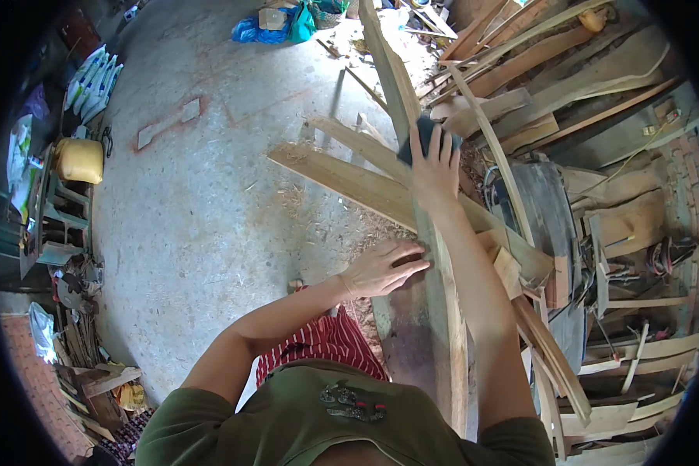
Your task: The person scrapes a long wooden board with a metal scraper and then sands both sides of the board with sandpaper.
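A long wooden plank runs from close to my body away toward the far end of the workspace. On its upper face my right hand presses down a dark block, perhaps a sanding block, with the fingers spread over its top. My left hand lies nearer to me, at the plank's left edge, its fingers stretched out and holding nothing. Other boards cross beneath the plank, with wood shavings on them. Whatever supports the plank is partly hidden.
Many loose boards lean and lie along the right side. A dark machine-like body stands right of my right forearm. Shavings are scattered over the concrete floor. A yellow container sits at left; blue bags lie at the back.
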Demonstrator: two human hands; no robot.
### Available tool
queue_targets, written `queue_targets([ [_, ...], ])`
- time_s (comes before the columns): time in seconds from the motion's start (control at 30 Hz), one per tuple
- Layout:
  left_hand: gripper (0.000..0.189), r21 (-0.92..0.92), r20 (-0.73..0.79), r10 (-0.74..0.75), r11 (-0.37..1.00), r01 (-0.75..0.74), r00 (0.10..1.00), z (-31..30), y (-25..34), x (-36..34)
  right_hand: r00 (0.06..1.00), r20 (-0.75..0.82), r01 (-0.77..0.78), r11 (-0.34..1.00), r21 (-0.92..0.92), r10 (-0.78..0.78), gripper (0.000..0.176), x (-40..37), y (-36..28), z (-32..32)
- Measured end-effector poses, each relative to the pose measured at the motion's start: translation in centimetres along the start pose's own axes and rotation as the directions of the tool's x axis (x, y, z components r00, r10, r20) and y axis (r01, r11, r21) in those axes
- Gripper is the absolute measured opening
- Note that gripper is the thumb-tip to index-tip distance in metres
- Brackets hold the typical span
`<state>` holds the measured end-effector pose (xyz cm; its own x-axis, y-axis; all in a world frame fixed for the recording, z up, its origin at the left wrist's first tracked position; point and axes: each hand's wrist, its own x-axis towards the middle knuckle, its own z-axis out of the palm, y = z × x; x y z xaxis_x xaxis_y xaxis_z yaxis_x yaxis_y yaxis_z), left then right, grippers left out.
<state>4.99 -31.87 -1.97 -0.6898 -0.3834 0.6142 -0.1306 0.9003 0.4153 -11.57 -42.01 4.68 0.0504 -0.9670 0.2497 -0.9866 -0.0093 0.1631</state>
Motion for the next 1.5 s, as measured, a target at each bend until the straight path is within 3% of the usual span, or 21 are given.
queue_targets([
  [0.03,0.058,0.001,-0.008,0.000,1.000,0.000,1.000,0.2,-0.7,0.5,0.996,-0.039,0.083,0.996,0.037,-0.082,0.064,-1.6,0.5,-0.5],
  [0.1,0.062,0.067,0.007,0.110,0.992,-0.110,0.994,0.9,-2.0,1.1,0.990,0.038,0.131,0.990,0.048,-0.133,0.064,-6.0,1.0,-2.5],
  [0.13,0.062,0.071,0.021,0.230,0.970,-0.231,0.973,1.9,-2.8,0.8,0.983,0.098,0.148,0.986,0.081,-0.156,0.065,-7.6,1.3,-4.2],
  [0.27,0.066,-0.008,0.063,0.213,0.977,-0.213,0.975,3.0,-3.2,0.2,0.967,0.193,0.131,0.974,0.184,-0.166,0.066,-7.2,1.1,-5.5],
  [0.37,0.071,-0.089,0.069,0.266,0.962,-0.260,0.961,2.6,-4.0,1.1,0.981,0.144,0.110,0.983,0.149,-0.132,0.065,0.0,0.7,-2.8],
  [0.43,0.072,-0.110,0.143,0.304,0.951,-0.290,0.942,0.7,-5.5,2.5,0.984,0.123,0.118,0.990,0.075,-0.126,0.076,6.5,0.7,0.4],
  [0.57,0.066,-0.214,0.088,0.240,0.952,-0.218,0.967,-0.2,-10.8,5.0,0.996,0.090,0.015,0.996,0.088,-0.023,0.070,16.2,-1.3,3.4],
  [0.63,0.068,-0.073,0.048,0.173,0.983,-0.169,0.984,-0.8,-14.1,6.1,0.991,0.126,-0.053,0.998,0.043,0.047,0.068,16.5,-1.4,3.6],
  [0.67,0.067,-0.087,0.068,0.109,0.991,-0.103,0.992,-1.0,-15.2,6.8,0.993,0.116,-0.015,0.998,0.069,0.007,0.068,15.3,-0.9,3.2],
  [0.77,0.054,0.027,0.117,0.149,0.988,-0.153,0.982,-1.2,-17.7,7.9,0.979,0.203,0.019,0.999,0.042,-0.027,0.070,10.6,-0.9,0.5],
  [0.8,0.036,-0.014,0.064,0.145,0.989,-0.144,0.987,-0.8,-17.7,7.5,0.982,0.177,0.046,0.995,0.092,-0.062,0.070,8.8,-0.8,-0.4],
  [0.83,0.035,-0.099,0.054,0.107,0.990,-0.101,0.993,0.1,-17.7,6.7,0.984,0.148,0.077,0.987,0.143,-0.098,0.070,8.3,-0.5,-0.8],
  [1.0,0.078,-0.073,0.077,0.090,0.994,-0.084,0.993,-2.1,-17.1,7.8,0.985,0.136,0.088,0.988,0.130,-0.106,0.068,16.0,-0.9,1.5],
  [1.13,0.066,-0.024,0.175,0.143,0.990,-0.141,0.974,-3.4,-18.0,8.4,0.993,0.052,0.097,0.987,0.131,-0.104,0.068,26.8,-1.8,6.2],
  [1.2,0.062,-0.006,0.219,0.156,0.987,-0.158,0.963,-4.5,-18.1,9.2,0.995,0.093,0.038,0.996,0.084,-0.046,0.068,29.2,-2.0,7.3],
  [1.27,0.054,-0.079,0.221,0.178,0.983,-0.164,0.959,-4.3,-18.5,9.5,0.994,0.096,0.041,0.995,0.088,-0.050,0.065,27.5,-1.1,6.1],
  [1.33,0.058,-0.085,0.216,0.232,0.972,-0.218,0.948,-3.9,-19.8,10.6,0.991,0.110,0.062,0.995,0.081,-0.071,0.062,24.6,-0.4,4.3],
  [1.4,0.062,0.010,0.185,0.363,0.929,-0.371,0.913,-2.6,-21.7,12.7,0.998,0.055,-0.001,0.975,0.224,-0.011,0.057,22.0,-0.2,3.0],
  [1.43,0.058,0.068,0.406,0.395,0.886,-0.458,0.824,-4.0,-22.0,14.8,0.998,0.061,-0.003,0.976,0.218,-0.010,0.057,21.7,0.3,3.0],
  [1.47,0.058,0.064,0.401,0.403,0.883,-0.464,0.822,-3.6,-22.1,15.3,0.998,0.064,-0.024,0.936,0.351,0.002,0.056,21.6,0.9,3.0],
  [1.5,0.056,-0.195,0.426,0.378,0.926,-0.324,0.822,-2.7,-22.4,15.9,0.998,0.062,-0.040,0.878,0.476,0.012,0.056,21.6,1.5,2.9],
])
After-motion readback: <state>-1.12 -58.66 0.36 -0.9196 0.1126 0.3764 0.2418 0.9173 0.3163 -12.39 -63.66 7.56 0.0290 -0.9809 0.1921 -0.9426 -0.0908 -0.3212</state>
